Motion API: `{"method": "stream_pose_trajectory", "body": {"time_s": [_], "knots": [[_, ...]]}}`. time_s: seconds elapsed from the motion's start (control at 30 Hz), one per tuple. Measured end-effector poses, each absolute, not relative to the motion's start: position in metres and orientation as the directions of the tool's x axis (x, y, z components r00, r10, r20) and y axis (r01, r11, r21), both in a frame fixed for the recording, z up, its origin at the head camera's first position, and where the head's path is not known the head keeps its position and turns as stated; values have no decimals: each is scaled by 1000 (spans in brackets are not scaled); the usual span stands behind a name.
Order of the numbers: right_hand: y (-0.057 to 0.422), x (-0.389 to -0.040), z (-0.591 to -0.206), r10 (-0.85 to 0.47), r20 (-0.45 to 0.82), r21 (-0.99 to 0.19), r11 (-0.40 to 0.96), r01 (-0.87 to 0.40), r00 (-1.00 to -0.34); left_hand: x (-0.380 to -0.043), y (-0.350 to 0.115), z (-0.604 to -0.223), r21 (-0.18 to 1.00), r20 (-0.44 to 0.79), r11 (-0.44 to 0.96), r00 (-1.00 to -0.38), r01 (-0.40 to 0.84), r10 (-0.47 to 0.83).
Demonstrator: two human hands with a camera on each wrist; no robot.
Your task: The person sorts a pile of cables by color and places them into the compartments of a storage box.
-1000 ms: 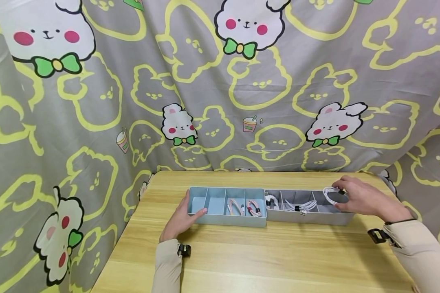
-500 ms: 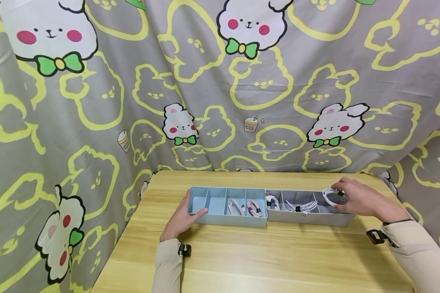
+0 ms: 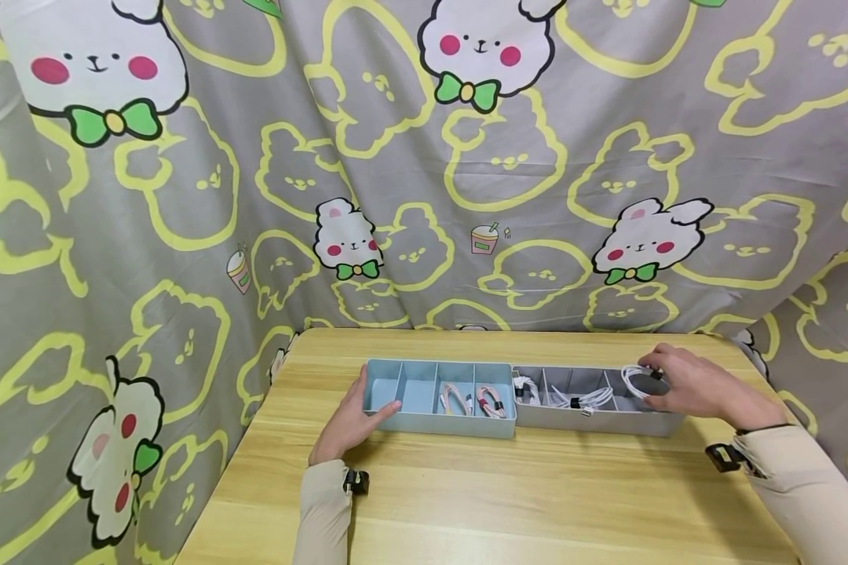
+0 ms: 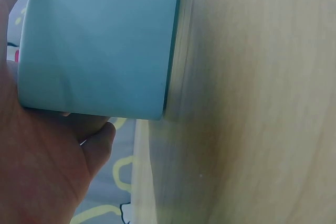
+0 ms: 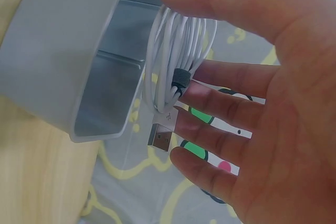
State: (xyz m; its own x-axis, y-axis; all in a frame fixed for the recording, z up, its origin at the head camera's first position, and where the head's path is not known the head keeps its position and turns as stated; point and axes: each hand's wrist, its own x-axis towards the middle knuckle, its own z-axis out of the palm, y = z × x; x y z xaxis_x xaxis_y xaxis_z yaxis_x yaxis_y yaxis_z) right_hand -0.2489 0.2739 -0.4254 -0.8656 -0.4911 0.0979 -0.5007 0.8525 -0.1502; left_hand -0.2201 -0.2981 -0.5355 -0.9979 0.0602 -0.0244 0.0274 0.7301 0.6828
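Note:
My left hand (image 3: 342, 428) holds the left end of a pale blue divided box (image 3: 445, 425), thumb over the front rim. Its outer wall (image 4: 100, 40) fills much of the left wrist view. Beside it on the right stands a grey divided box (image 3: 572, 419). Above the grey box's right end, my right hand (image 3: 696, 386) pinches a coiled white USB cable (image 5: 181, 45) between thumb and fingers. A dark tie (image 5: 181, 78) binds that coil, and its USB plug (image 5: 161, 137) hangs down in the right wrist view.
Two pinkish coiled cables lie in the blue box's right compartments, one being this cable (image 3: 491, 403). The grey box has a white cable (image 3: 528, 390) at its left and another white cable (image 3: 583, 399) near its middle. A patterned curtain (image 3: 396, 173) hangs behind the wooden table (image 3: 523, 502).
Almost nothing moves. The head view shifts very slightly, while both hands, the boxes and the held cable keep their places.

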Motion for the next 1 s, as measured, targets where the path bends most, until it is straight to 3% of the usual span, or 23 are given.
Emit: {"method": "stream_pose_trajectory", "body": {"time_s": [1.0], "knots": [[276, -251, -434, -485, 53, -166, 858, -486, -873, -219, -296, -532, 694, -23, 720, -998, 28, 61]]}}
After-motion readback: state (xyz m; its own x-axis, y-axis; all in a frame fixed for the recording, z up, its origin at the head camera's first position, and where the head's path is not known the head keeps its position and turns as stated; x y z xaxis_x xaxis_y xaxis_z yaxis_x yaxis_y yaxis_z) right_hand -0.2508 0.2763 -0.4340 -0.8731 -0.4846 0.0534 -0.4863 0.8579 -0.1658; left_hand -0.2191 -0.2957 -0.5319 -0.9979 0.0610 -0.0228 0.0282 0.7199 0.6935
